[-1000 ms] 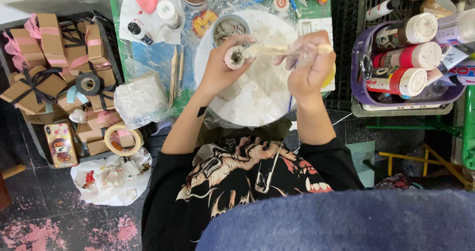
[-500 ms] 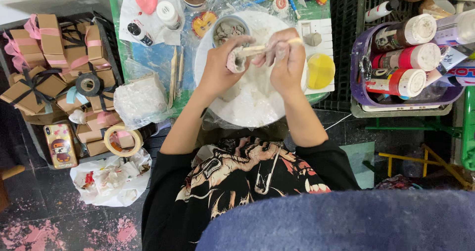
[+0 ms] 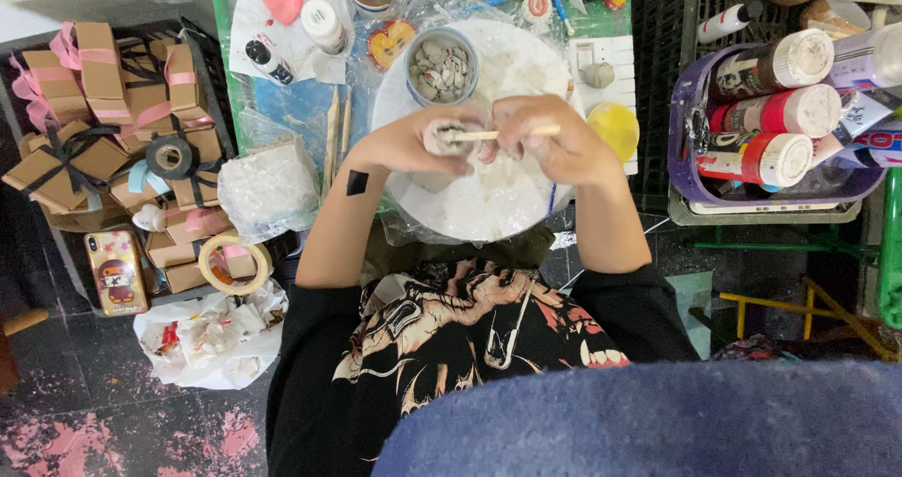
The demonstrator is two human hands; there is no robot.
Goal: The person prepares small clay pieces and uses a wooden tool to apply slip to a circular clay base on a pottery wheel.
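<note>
- The left hand has its fingers clenched around a small pale clay piece, held just above the round white board on the worktop.
- The right hand grips a thin wooden stick in curled fingers, its tip touching the clay piece.
- A bowl of small grey pieces sits just beyond the hands.
- A yellow dish lies beside the right hand.
- Paint bottles fill a purple basket well to one side.
</note>
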